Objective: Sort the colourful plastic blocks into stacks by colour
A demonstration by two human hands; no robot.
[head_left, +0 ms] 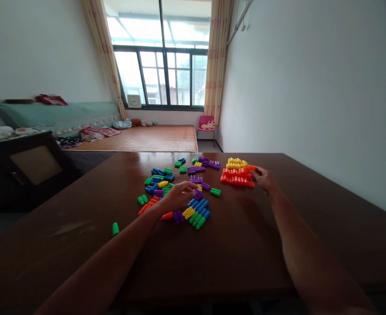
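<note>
My left hand (181,193) is over the scattered pile of plastic building blocks, its fingers bent and slightly apart. Its fingertips are close to a purple block (198,194); whether they touch it is hard to make out. At the right, my right hand (264,178) pinches an orange block (250,168) at the edge of a row of joined orange blocks (235,179). Joined yellow blocks (236,162) lie just behind that row. Nearer me is a joined group of blue, yellow and green blocks (196,213).
Blue and green blocks (158,177) form the left of the pile, with purple ones (196,169) at the back. A lone green block (115,229) lies on the brown table (232,249). Beyond stand a bed (166,138), a pink chair (206,124) and a dark cabinet (29,162).
</note>
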